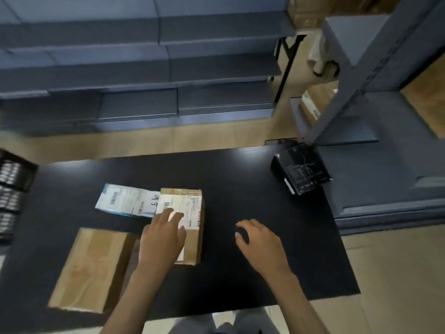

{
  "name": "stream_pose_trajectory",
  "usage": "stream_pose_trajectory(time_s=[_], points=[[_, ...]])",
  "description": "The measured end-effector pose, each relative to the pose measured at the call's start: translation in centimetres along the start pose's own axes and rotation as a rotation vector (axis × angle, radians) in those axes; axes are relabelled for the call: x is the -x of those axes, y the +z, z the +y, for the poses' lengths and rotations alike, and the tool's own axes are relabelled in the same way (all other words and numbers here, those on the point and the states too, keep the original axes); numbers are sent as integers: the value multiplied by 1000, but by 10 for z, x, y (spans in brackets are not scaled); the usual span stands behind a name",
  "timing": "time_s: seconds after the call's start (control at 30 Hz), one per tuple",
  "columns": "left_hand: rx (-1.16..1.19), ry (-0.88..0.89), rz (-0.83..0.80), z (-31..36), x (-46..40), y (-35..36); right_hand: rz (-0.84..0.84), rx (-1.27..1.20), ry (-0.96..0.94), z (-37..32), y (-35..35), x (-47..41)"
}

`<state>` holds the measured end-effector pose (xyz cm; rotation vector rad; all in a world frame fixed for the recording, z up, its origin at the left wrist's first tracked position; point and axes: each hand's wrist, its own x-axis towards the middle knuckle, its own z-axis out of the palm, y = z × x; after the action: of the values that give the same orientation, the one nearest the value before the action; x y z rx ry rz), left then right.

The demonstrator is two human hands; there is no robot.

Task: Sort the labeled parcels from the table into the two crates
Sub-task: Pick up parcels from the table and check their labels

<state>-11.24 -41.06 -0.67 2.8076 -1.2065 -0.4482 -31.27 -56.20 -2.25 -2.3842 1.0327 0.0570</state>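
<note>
head view, only one camera.

left hand [163,235]: forearm comes up from the bottom edge, palm down, resting flat on top of the small brown cardboard parcel with a white shipping label [190,213]. fingers [168,214] lie straight and slightly spread over the label, not curled round any edge. touching, not gripping.

right hand [258,239]: forearm in from bottom right, palm down over bare dark tabletop, right of that parcel and apart from it. fingers loosely curved, thumb toward the parcel, holding nothing. can't tell if the fingertips touch the surface.

counts:
- parcels on the black rectangular table [240,273]: 4.
 1. the brown labeled parcel under the left hand, about mid-table.
 2. flat white-and-light-blue parcel with barcode labels [125,201], just left of it, edges touching or slightly overlapped; can't tell which.
 3. larger plain brown cardboard box [91,266], near-left part of the table, close beside the left forearm.
 4. black box with small white print [301,172], far right corner, tilted, well apart from the rest.
- crates: 1 in view, a dark slatted plastic crate [14,189] at the left edge, partly cut off. contents unreadable, blurred.
- hands: 2, both bare.

background: grey metal shelving [144,68] beyond the table, grey shelf upright [361,80] at upper right, light wooden floor [385,273].
</note>
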Motion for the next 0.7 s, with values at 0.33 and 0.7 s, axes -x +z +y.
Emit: stream_pose_trajectory(time_s=[0.33,0.7], points=[[303,-408,-100,-21,49,41,-383,-75,-187,-36,36,-20],[569,-313,-213,-10,56,47,-509,-387,25,-45,38,-24]])
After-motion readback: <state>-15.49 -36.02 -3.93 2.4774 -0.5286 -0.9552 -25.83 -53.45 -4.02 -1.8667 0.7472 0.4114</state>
